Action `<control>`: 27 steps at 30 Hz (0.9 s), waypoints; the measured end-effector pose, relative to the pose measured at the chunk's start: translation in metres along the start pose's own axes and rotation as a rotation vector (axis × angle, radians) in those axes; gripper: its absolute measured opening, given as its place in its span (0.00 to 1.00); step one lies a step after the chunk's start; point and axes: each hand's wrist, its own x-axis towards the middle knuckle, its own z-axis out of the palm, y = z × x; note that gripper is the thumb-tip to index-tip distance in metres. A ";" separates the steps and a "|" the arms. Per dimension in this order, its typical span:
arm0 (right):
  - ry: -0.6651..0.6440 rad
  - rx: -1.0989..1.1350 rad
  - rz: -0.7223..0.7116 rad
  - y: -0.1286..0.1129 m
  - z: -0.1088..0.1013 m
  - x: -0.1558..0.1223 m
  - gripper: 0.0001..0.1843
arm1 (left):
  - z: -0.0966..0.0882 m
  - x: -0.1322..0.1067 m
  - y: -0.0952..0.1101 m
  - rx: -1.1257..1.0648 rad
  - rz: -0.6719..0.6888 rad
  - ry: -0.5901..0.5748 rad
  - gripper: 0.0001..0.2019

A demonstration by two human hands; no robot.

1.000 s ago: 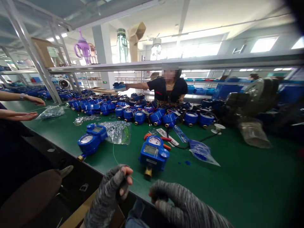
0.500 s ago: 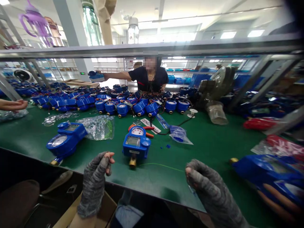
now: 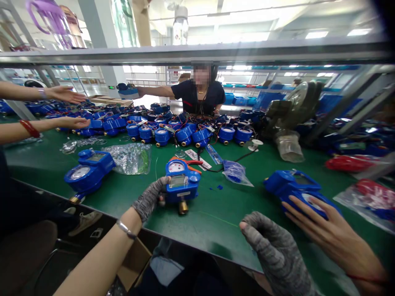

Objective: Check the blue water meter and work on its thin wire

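Note:
A blue water meter [image 3: 182, 183] with a brass end stands on the green table [image 3: 123, 197] close to its front edge. My left hand [image 3: 151, 198], in a grey knit glove, is closed on the meter's left side. Lower right, my gloved right hand [image 3: 267, 242] is curled in a pinch near the table edge. A thin green wire [image 3: 217, 218] runs across the table from under the meter toward that hand. Just right of it, another person's bare hand [image 3: 333, 230] rests on a second blue meter [image 3: 293, 187].
A third meter [image 3: 88, 170] and a plastic bag of green wires [image 3: 129, 158] lie left. A row of several blue meters [image 3: 185, 133] fills the back, with a person [image 3: 200, 92] seated behind. Two bare arms [image 3: 61, 122] reach in from the left. A bag of blue parts [image 3: 236, 172] lies centre.
My left hand reached forward from the table edge and took hold of the meter. Someone's bare hand with a second meter came in at the right. Arms at left stretched out.

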 end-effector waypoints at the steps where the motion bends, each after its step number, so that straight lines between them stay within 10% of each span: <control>1: 0.014 0.017 0.027 -0.007 0.018 -0.011 0.10 | 0.006 -0.004 -0.006 -0.050 -0.021 0.000 0.24; 7: -0.093 0.025 0.076 -0.035 0.079 -0.042 0.11 | 0.027 -0.016 -0.015 -0.229 -0.113 -0.018 0.19; 27: -0.072 -0.116 -0.026 -0.037 0.074 -0.029 0.10 | 0.051 -0.035 -0.022 -0.304 -0.206 -0.008 0.26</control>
